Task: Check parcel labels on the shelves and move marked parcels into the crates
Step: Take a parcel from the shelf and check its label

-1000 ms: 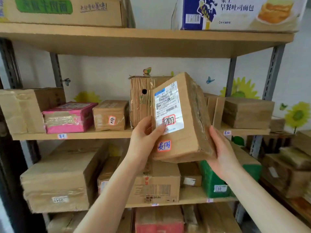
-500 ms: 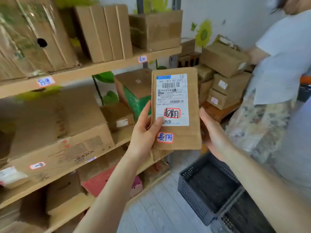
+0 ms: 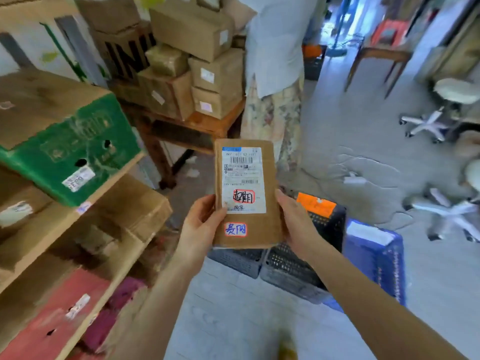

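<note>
Above crates (image 3: 285, 266), parcel (image 3: 246, 193) (two-handed)

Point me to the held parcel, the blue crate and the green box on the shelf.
held parcel (image 3: 270, 229), head view, bare cardboard beside the lower sticker.
blue crate (image 3: 389, 266), head view, its perforated side wall.
green box (image 3: 85, 141), head view, its green front face.

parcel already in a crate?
No, both the left hand and right hand hold the parcel upright above the dark crates.

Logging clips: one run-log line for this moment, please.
parcel: marked, off shelf | left hand + right hand: holding it | dark crates: below | placed: not yet
</note>
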`<state>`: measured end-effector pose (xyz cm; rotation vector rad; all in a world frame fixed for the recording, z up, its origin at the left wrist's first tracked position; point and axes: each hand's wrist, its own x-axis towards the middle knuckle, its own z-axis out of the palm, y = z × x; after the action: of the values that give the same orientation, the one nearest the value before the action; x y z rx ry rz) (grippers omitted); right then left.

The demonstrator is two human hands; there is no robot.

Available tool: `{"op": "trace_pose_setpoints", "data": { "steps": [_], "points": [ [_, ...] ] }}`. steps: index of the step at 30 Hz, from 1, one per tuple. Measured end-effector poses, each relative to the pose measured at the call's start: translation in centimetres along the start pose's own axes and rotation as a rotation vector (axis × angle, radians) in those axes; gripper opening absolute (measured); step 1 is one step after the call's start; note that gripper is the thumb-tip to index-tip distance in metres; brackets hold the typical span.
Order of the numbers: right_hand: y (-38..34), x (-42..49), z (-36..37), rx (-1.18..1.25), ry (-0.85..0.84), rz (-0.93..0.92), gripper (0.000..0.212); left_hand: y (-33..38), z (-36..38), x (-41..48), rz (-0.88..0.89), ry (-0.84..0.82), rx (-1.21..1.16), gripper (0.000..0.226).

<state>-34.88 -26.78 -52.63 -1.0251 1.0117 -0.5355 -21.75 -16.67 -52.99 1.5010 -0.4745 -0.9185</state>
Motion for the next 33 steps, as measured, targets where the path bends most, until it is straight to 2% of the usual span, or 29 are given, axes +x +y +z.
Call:
{"op": "trace_pose_setpoints", "data": {
  "steps": [3,6,8,10,12,17,22,25,27,30,33],
  "points": [
    [2.9,0.7,-6.5,0.053,0.129,0.009,0.013,-3.6,5.9,1.6,-0.077,-0.149,0.130,0.027],
    [4.7,1.7,-13.8,0.069,0.244,0.058,0.008,-7.2,12.6,3.2,-0.159,-0.348,0.274,0.047],
    [5.7,2.9,-18.9,0.077,0.316,0.092,0.006,-9.2,17.5,4.2,-0.233,-0.451,0.296,0.051],
    [6.7,4.7,-24.2,0.087,0.371,0.140,0.008,-11.2,22.9,5.0,-0.306,-0.499,0.282,0.045],
    [7.8,6.7,-29.6,0.102,0.413,0.196,0.010,-13.7,28.4,6.2,-0.376,-0.504,0.282,0.048],
    [11.8,12.2,-42.4,0.099,0.485,0.359,0.015,-21.7,40.5,9.1,-0.636,-0.407,0.337,0.040],
    [19.0,18.3,-52.0,0.025,0.514,0.522,0.033,-31.9,48.4,12.1,-0.766,-0.363,0.427,0.046],
    [24.5,22.2,-55.6,-0.005,0.515,0.593,0.034,-39.0,51.4,14.4,-1.022,-0.259,0.435,0.057],
    [28.4,25.1,-57.6,-0.012,0.510,0.616,0.032,-44.2,52.8,16.0,-1.176,-0.197,0.315,0.049],
    [34.7,30.0,-60.0,-0.024,0.514,0.633,0.035,-51.9,54.4,18.3,-1.192,-0.038,0.111,0.025],
    [41.0,35.5,-61.7,-0.053,0.494,0.620,0.034,-59.4,55.9,21.0,-1.150,0.158,0.016,0.022]
  ]
}}
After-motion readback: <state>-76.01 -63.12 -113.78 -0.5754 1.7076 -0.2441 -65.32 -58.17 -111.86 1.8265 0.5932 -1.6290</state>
